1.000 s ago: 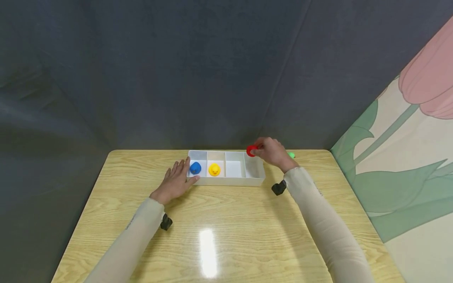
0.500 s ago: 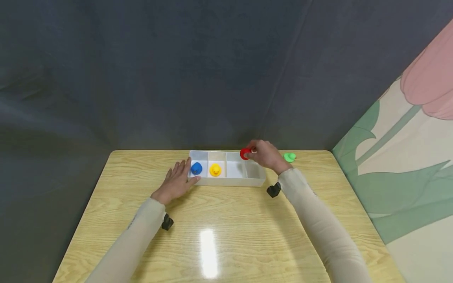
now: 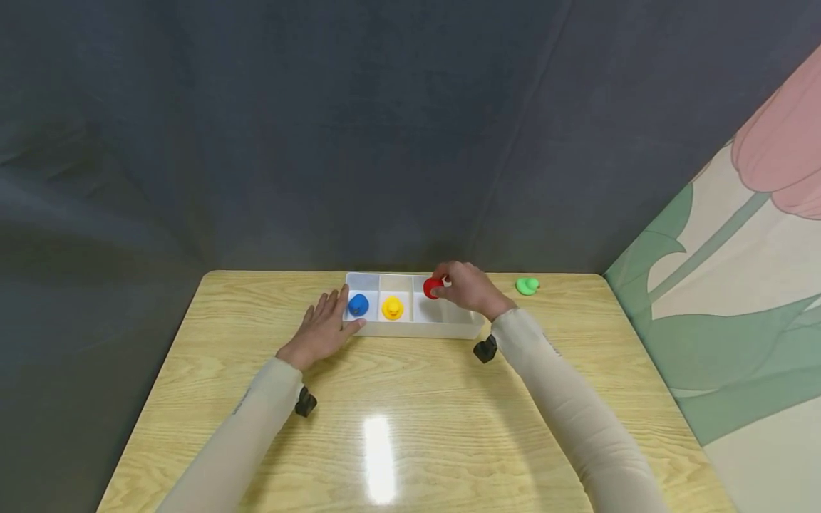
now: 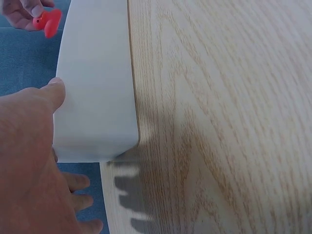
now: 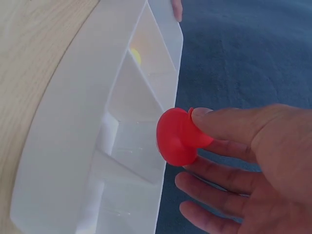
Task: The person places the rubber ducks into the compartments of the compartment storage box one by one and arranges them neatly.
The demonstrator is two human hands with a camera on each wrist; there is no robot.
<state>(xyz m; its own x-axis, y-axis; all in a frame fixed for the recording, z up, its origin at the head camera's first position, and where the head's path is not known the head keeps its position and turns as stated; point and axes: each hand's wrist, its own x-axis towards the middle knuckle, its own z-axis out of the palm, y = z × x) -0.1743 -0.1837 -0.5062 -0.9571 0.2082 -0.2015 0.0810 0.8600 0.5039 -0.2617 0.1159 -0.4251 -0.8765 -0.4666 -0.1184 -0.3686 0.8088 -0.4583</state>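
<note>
Between its thumb and fingers my right hand (image 3: 471, 288) pinches a red rubber duck (image 5: 176, 137), held over the third compartment from the left of a white divided box (image 3: 417, 330). A blue rubber duck (image 3: 358, 305) lies in the leftmost compartment, and a yellow rubber duck (image 3: 393, 308) in the one beside it. My left hand (image 3: 317, 331) rests against the box's left end, its fingers extended and the thumb on the front wall. The rightmost compartment is partly hidden by the right hand.
On the wooden table (image 3: 398, 399), right of the box, a green rubber duck (image 3: 527, 286) sits near the back edge. A dark curtain (image 3: 359, 142) hangs behind the table, and a flower-patterned panel (image 3: 737, 285) stands along the right.
My right hand has moved left with the red duck, from above the rightmost compartment to above the third. The green duck has come into fuller view. My left hand stays at the box.
</note>
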